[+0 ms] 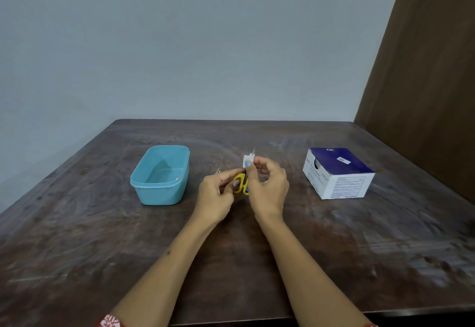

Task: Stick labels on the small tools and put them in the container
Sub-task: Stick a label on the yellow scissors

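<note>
Two hands, left hand [214, 193] gripping one yellow scissors [241, 184], right hand [267, 185] fingers pinching one label [248, 161], one blue container [160, 175], one box [338, 172]

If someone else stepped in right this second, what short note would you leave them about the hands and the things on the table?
Left hand grips the yellow-handled scissors.
Right hand pinches a small white label just above the scissors; whether it is stuck on yet I cannot tell.
Blue container sits to the left, with one small item inside, too small to identify.
Purple-and-white box sits to the right.
Left: press the label on and put the scissors in the container.
</note>
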### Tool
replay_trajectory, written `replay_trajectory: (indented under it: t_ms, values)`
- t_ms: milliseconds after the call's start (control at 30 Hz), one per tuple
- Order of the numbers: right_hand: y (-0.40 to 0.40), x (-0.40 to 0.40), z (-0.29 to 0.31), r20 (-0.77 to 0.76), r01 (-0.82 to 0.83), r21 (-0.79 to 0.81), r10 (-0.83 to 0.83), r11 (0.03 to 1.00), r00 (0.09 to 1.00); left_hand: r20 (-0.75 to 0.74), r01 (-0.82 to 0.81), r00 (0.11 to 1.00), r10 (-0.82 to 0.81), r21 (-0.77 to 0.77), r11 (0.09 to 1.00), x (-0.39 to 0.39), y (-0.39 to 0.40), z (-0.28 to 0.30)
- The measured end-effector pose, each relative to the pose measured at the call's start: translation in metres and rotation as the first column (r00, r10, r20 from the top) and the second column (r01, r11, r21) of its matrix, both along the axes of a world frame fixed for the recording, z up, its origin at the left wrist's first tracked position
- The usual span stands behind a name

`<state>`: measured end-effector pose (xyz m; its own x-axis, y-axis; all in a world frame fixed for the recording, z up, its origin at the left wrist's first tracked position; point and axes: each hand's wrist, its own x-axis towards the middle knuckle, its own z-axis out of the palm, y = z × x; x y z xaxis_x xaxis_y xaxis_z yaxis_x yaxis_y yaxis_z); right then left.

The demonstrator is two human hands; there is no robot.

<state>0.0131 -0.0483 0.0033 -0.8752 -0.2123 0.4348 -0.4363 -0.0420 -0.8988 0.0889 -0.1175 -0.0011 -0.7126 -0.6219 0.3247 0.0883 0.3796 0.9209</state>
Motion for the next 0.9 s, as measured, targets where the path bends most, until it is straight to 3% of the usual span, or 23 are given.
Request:
replay_trajectory:
  t_ms: [133,367,567,767,900]
  values:
    - [-0.0040,-0.0016,-0.0033,0.038,-0.038,0.026,0.037,0.999,0.999,0.000,-0.023,1.000,0.023,-0.007,1.000,-0.0004,-0.0031,-0.0013]
    - [0.0009,-0.0008,0.0026,0.063,0.023,-0.064,-0.019,0.998,0.998,0.005,0.033,0.999,-0.033,-0.008,0.999,-0.0005,0.0011,-0.0003]
    - [-0.0025,0.0000,-0.0013,0.056,-0.052,-0.004,0.052,0.999,0.997,-0.031,-0.014,0.999,0.015,0.019,1.000,0.0007,-0.0010,0.0000]
    - [0.0016,-0.0034,0.0029,0.131,0.077,-0.172,-0.055,0.982,0.990,0.042,0.004,0.999,0.002,-0.128,0.992,-0.0014,-0.0014,-0.0041]
    - [0.0006,-0.0033,0.0012,0.074,0.047,-0.112,-0.039,0.993,0.996,0.053,-0.032,0.998,0.041,-0.157,0.987,-0.0003,-0.0023,-0.0041]
